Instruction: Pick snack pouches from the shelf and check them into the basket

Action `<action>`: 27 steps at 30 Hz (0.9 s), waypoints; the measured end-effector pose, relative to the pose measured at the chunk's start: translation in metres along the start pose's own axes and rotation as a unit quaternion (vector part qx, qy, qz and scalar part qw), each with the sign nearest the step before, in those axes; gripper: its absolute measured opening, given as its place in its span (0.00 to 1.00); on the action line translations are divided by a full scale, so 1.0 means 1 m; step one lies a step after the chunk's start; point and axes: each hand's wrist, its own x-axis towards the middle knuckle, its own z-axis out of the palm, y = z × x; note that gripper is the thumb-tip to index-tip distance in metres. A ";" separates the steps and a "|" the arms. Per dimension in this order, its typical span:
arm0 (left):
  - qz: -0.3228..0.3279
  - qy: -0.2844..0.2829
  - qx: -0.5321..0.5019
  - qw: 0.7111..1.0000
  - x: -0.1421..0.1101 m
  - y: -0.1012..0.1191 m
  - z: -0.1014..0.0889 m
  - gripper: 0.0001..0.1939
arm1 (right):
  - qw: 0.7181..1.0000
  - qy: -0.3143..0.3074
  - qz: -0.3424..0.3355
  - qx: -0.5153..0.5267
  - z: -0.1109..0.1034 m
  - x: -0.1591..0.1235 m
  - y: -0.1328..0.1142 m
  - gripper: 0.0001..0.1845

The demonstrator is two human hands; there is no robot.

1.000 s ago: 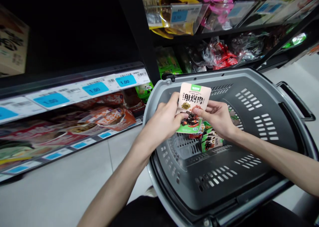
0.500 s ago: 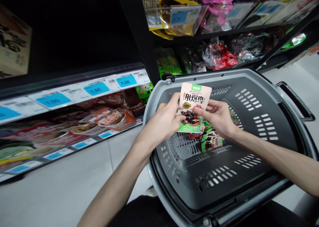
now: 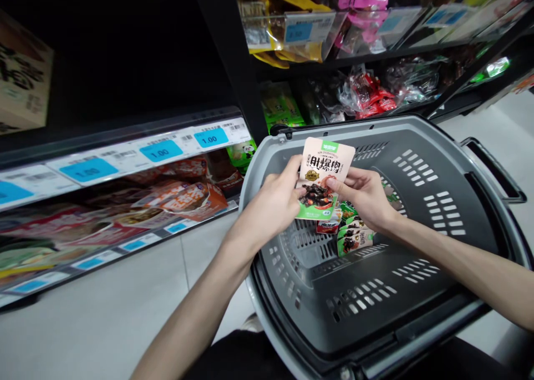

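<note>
Nearest, at 6 o'clock: dark clothing [image 3: 246, 358], with the left forearm [image 3: 221, 269] slanting from 7 o'clock up toward between 1 and 2, and the right forearm [image 3: 459, 257] angled in from 4 o'clock toward 10. Next, between the two hands: a pale-pink packet [image 3: 319, 174], printed face toward the camera, above the 10 o'clock side of a grey basket [image 3: 417, 302]. From the left hand [image 3: 280, 193], packet between 2 and 3 o'clock; from the right hand [image 3: 371, 196], between 9 and 10; neither hand nearer, both in contact. Long axis from just past 12 to just past 6. Left fingers clamped on the left edge, thumb on the lower front; right fingers clamped on the right edge, thumb in front, other fingertips hidden behind. Both wrists nearly straight. Beneath, at 5 o'clock from the packet: green-and-pink packs [image 3: 356, 238] inside the basket. Farther, at 9 o'clock: blue price labels [image 3: 159, 151] along a shelf edge [image 3: 188, 140]. Farthest: yellow packs [image 3: 300, 1] between 12 and 1, red packs [image 3: 375, 99] at 2.
</note>
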 end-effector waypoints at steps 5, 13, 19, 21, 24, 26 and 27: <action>-0.012 0.001 0.003 1.000 0.000 -0.002 0.001 0.29 | 1.000 0.012 0.011 -0.014 -0.002 0.000 -0.001 0.14; -0.031 0.008 -0.003 0.999 -0.001 -0.002 0.002 0.27 | 0.999 -0.003 0.030 0.021 -0.005 0.000 0.000 0.11; -0.019 0.023 -0.025 0.999 -0.003 0.000 0.001 0.25 | 0.998 -0.005 0.040 0.041 -0.005 0.000 0.000 0.11; -0.023 0.023 -0.020 0.999 -0.004 0.001 0.001 0.23 | 0.999 -0.011 0.030 0.027 -0.006 0.000 0.001 0.11; -0.038 0.010 -0.002 0.999 -0.003 0.000 0.001 0.20 | 1.000 -0.009 0.016 -0.005 -0.008 0.000 0.003 0.11; -0.041 0.002 0.005 0.999 -0.002 -0.001 0.001 0.19 | 1.000 -0.005 0.013 -0.020 -0.009 0.000 0.004 0.11; -0.040 0.002 0.009 0.999 -0.002 -0.001 0.001 0.19 | 1.000 -0.003 0.014 -0.022 -0.009 0.000 0.004 0.11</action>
